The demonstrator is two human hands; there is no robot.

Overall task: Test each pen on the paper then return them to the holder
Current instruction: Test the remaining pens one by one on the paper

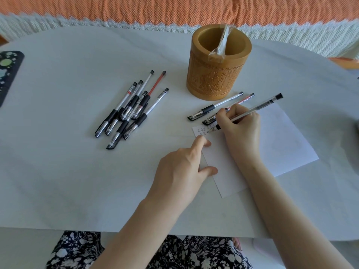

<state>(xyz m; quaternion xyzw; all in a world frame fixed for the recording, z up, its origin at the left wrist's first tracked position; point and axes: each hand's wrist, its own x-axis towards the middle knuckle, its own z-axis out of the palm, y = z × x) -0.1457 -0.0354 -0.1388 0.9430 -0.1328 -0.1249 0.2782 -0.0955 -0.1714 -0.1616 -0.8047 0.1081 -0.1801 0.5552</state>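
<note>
While the left hand point(180, 167) pins the paper point(272, 144) with spread fingers, the right hand point(239, 125) pinches a clear pen point(258, 107), its long axis apparently slanting up-right, beside the bamboo holder point(217, 74).

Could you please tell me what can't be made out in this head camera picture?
- Small handwritten marks on the white paper sheet: too small to read.
- Inside of the carved bamboo pen holder: its wall hides the bottom.
- Dark patterned object: cut off by the left edge.
</note>
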